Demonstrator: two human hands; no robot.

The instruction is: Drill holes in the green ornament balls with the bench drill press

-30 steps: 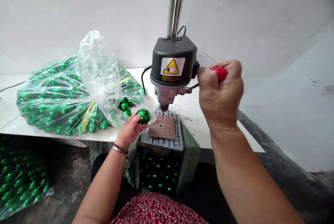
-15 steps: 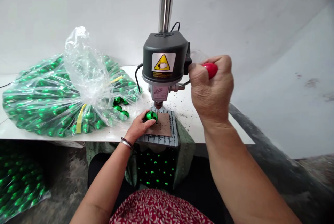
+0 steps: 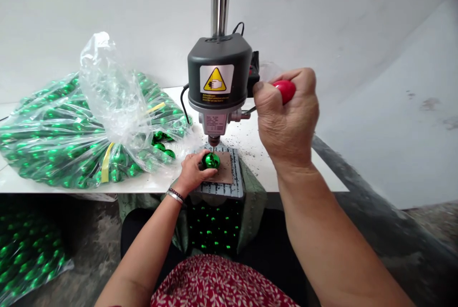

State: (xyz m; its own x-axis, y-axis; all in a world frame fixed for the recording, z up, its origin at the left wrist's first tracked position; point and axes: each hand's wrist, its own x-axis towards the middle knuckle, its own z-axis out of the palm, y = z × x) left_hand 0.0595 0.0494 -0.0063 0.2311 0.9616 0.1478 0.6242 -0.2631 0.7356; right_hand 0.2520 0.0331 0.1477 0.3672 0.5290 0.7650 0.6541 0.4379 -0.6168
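Two hands are at work in the head view, the only one there is. On the left, the left hand [image 3: 193, 173] pinches a shiny green ball [image 3: 212, 160] between thumb and fingers; on the right, the right hand [image 3: 288, 116] is curled tight around the red knob [image 3: 285, 91] of the drill [image 3: 219, 71]. The ball sits over the far left part of the brown board [image 3: 225, 171], which lies on the slotted plate [image 3: 236, 185]. The bit [image 3: 213, 150] points down at the ball's far upper side; whether the two touch is too small to tell. On the left of the white table [image 3: 266, 180] lies a clear bag [image 3: 96, 140] full of green balls, with a few loose balls [image 3: 169, 154] near its right edge. Dark chips are scattered right of the plate. The step in hand looks like holding the ball in line under the bit for drilling. The next move seems to call for a steady left pinch, fingertips clear of the bit, and an even downward pull on the knob; a smooth round ball could roll or skid if the bit meets it off centre.
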